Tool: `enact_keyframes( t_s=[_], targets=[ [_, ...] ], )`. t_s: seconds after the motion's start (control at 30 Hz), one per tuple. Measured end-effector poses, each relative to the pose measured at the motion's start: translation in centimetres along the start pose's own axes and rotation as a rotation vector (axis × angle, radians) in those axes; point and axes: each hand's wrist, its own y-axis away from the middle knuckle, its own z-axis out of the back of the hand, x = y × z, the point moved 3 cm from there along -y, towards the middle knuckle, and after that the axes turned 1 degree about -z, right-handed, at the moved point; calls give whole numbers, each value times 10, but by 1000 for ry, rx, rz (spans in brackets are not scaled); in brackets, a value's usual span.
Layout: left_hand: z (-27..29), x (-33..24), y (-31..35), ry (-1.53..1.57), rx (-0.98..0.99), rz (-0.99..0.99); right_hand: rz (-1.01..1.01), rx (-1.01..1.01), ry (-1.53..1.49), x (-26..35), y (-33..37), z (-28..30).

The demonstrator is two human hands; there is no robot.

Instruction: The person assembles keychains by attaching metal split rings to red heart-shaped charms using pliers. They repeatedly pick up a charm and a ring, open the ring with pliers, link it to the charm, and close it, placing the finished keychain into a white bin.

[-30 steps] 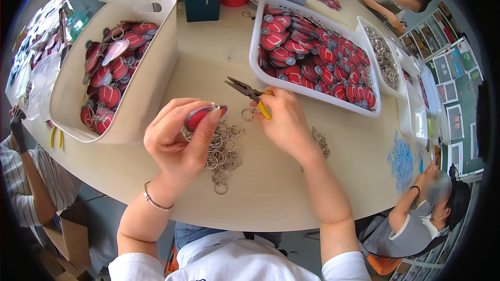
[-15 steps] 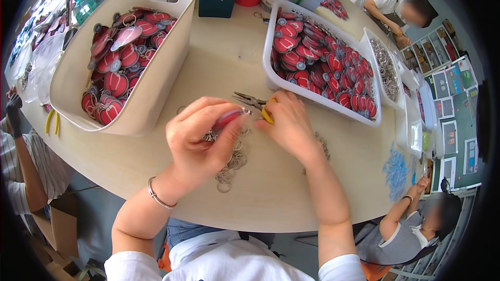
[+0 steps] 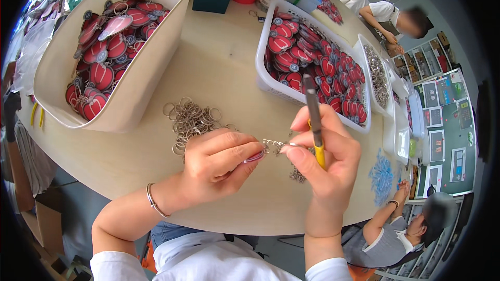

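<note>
My left hand (image 3: 216,164) is closed around a flat red keychain pendant (image 3: 253,157), of which only the edge shows past my fingertips. A short silver chain (image 3: 274,142) stretches from the pendant to my right hand (image 3: 333,164), whose thumb and finger pinch its other end. Yellow-handled pliers (image 3: 314,119) are also held in my right hand, their dark jaws pointing up and away from the chain. Beyond my left hand lies a heap of silver split rings (image 3: 191,122), partly covered by it. A small pile of silver chain pieces (image 3: 297,175) shows beside my right hand.
A cream bin (image 3: 148,80) full of red pendants stands at the left. A white basket (image 3: 307,99) of similar pendants is at the right, with a tray of metal parts (image 3: 376,70) beyond. Blue pieces (image 3: 382,177) lie near the right table edge. Other people sit around the table.
My right hand has turned up, swinging the pliers from pointing left to pointing upward, and now pinches the chain. My left hand has lowered, uncovering the split rings behind it.
</note>
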Motion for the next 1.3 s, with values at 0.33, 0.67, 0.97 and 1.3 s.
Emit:
enact_keyframes(
  t_s=[0.33,0.67,0.97,1.3],
  targets=[
    [0,-1,1,43,-13,-8,0,50,-27,10,4,-6],
    [2,-3,1,58,16,-25,0,2,-30,10,3,-5],
    [3,-5,0,54,34,-48,-26,-36,-32,9,2,-4],
    [7,-8,1,-70,30,-156,-35,-60,14,7,2,-3]
  ],
)
